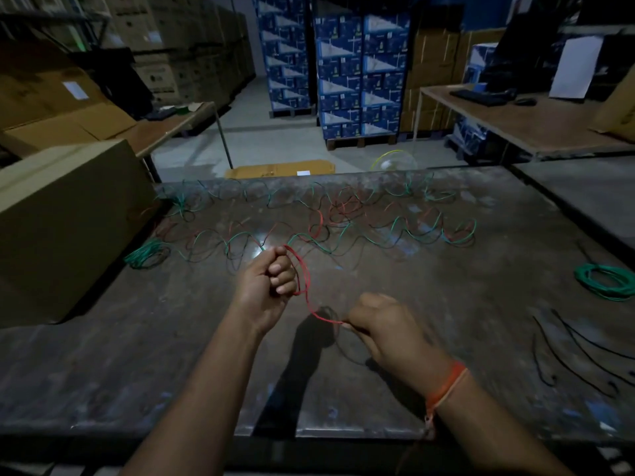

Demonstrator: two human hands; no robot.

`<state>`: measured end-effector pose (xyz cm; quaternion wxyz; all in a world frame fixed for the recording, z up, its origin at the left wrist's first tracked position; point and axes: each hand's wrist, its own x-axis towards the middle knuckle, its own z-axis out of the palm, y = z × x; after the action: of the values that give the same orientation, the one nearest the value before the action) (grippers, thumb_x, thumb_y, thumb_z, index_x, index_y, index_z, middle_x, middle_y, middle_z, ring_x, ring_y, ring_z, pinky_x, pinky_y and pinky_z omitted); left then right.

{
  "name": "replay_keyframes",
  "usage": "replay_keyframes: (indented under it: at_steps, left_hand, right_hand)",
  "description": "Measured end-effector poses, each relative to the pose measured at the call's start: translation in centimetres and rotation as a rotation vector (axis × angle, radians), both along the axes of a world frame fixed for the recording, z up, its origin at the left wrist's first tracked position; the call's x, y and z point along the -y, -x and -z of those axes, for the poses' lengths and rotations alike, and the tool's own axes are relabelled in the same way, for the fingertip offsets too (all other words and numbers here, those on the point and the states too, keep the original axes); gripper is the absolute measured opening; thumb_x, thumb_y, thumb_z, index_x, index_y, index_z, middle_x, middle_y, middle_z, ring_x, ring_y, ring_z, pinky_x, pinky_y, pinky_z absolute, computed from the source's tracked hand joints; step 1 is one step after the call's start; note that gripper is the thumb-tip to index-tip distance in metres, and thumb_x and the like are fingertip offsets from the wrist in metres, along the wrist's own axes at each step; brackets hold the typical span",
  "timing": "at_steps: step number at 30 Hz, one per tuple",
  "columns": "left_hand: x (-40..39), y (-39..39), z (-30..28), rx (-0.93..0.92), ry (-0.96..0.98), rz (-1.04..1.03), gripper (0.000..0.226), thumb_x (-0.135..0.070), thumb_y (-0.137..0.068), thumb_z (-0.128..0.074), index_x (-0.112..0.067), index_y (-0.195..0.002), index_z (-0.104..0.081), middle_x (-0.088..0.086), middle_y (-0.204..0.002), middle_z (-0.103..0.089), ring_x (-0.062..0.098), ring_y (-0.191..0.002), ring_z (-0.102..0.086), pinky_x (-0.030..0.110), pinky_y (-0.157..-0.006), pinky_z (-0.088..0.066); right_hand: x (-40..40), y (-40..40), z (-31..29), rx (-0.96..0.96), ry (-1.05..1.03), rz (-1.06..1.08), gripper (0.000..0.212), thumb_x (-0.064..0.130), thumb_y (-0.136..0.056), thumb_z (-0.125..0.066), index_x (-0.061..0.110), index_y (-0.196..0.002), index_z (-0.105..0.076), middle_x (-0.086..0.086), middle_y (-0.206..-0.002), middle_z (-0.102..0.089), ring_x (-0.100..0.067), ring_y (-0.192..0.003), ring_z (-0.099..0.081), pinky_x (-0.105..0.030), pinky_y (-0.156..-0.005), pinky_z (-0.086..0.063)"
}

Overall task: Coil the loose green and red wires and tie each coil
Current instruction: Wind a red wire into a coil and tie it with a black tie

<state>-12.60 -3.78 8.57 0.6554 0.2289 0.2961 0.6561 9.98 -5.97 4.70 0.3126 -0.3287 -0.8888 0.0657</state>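
The right hand [385, 324], nearest, pinches the red wire [307, 290] by its free run; the left hand [271, 280] is clenched round the first loops of that wire, above the worktable [378, 389]. The wire looks thin, light and springy, so I judge the loops need holding where they cross. Loose green wire [395, 235] sprawls beyond. No writing is legible.

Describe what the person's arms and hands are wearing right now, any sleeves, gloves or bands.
Both forearms are bare, with no sleeves in view and no gloves. The left hand wears nothing. The right hand has an orange thread band around its wrist, with a loose end hanging down.
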Motion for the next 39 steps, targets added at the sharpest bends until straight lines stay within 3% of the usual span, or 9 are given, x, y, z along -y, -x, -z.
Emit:
replay_keyframes:
  at_steps: [3,7,13,16,21,27,30,33,39]
  left_hand:
    - [0.1,0.1,0.5,-0.222,-0.023,-0.037,0.023,-0.017,-0.105,-0.037,-0.012,-0.087,-0.050,-0.003,-0.058,-0.044,0.005,-0.044,-0.035,0.016,-0.041,-0.028]
    - [0.6,0.0,1.1,-0.398,-0.057,0.031,0.025,-0.021,-0.106,-0.038,-0.006,-0.092,-0.053,0.009,-0.066,-0.055,0.015,-0.048,-0.047,0.022,-0.047,-0.040]
    - [1.9,-0.3,0.7,-0.604,-0.169,0.117,0.031,-0.019,-0.104,-0.043,-0.004,-0.078,-0.053,0.005,-0.054,-0.035,0.013,-0.043,-0.028,0.022,-0.044,-0.020]
    - [2.2,0.3,0.6,-0.494,-0.122,0.176,0.028,-0.022,-0.097,-0.047,-0.015,-0.073,-0.059,-0.001,-0.056,-0.024,0.008,-0.047,-0.017,0.019,-0.044,-0.014]
    - [2.9,1.3,0.8,-0.229,-0.078,0.354,0.034,-0.028,-0.100,-0.040,-0.009,-0.078,-0.059,-0.006,-0.054,-0.016,0.008,-0.045,-0.007,0.018,-0.043,-0.010]
    - [3.2,1.2,1.4,-0.129,-0.091,0.326,0.028,-0.029,-0.101,-0.045,-0.015,-0.077,-0.051,-0.008,-0.055,-0.012,0.006,-0.043,-0.007,0.017,-0.041,-0.008]
    - [3.0,0.8,1.9,-0.259,-0.015,0.177,0.030,-0.031,-0.103,-0.042,-0.017,-0.077,-0.047,-0.009,-0.051,-0.018,0.005,-0.043,-0.008,0.015,-0.040,-0.010]
    - [2.9,0.2,2.5,-0.328,0.022,0.100,0.031,-0.029,-0.106,-0.040,-0.017,-0.078,-0.047,-0.009,-0.051,-0.023,0.003,-0.040,-0.015,0.014,-0.038,-0.015]
    - [3.8,0.1,2.8,-0.256,0.056,0.239,0.025,-0.022,-0.104,-0.039,-0.012,-0.084,-0.051,-0.005,-0.056,-0.033,0.009,-0.047,-0.034,0.020,-0.046,-0.033]
  right_hand:
    - [-0.8,1.7,-2.0,0.006,-0.029,-0.106,0.023,0.042,-0.100,-0.046,0.025,-0.091,-0.058,-0.004,-0.080,-0.054,-0.030,-0.074,-0.056,-0.043,-0.062,-0.051]
    - [-1.8,3.8,-4.8,-0.084,-0.083,-0.177,0.046,0.047,-0.104,-0.039,0.015,-0.093,-0.070,-0.003,-0.075,-0.053,-0.026,-0.067,-0.054,-0.030,-0.062,-0.042]
    - [-3.3,5.7,-7.1,-0.116,-0.068,-0.158,0.012,0.023,-0.093,-0.069,0.012,-0.096,-0.073,0.009,-0.081,-0.049,-0.003,-0.074,-0.043,-0.017,-0.067,-0.031]
    - [-3.9,6.0,-7.7,-0.191,0.037,-0.125,0.010,0.014,-0.090,-0.073,0.015,-0.100,-0.073,0.006,-0.088,-0.061,-0.004,-0.080,-0.055,-0.013,-0.071,-0.040]
    - [-4.3,5.9,-6.3,-0.425,0.311,-0.015,0.009,0.013,-0.085,-0.080,0.016,-0.089,-0.072,0.010,-0.084,-0.066,-0.005,-0.080,-0.064,-0.015,-0.071,-0.048]
    - [-2.5,6.8,-3.9,-0.702,0.953,-0.073,0.006,0.017,-0.103,-0.056,0.012,-0.099,-0.057,0.008,-0.074,-0.072,-0.001,-0.063,-0.064,-0.017,-0.045,-0.036]
    - [-1.9,7.1,-3.0,-0.711,0.974,-0.018,0.012,0.016,-0.103,-0.056,0.008,-0.109,-0.061,0.002,-0.081,-0.073,-0.008,-0.065,-0.066,-0.016,-0.046,-0.035]
    - [-1.8,7.7,-2.0,-0.774,0.940,0.087,0.013,0.010,-0.103,-0.055,0.006,-0.105,-0.067,0.002,-0.069,-0.065,-0.008,-0.055,-0.056,-0.015,-0.043,-0.032]
    - [-2.2,7.6,-1.3,-0.909,0.912,0.148,0.017,0.006,-0.099,-0.059,0.013,-0.088,-0.070,0.001,-0.059,-0.057,-0.005,-0.045,-0.041,-0.014,-0.044,-0.032]
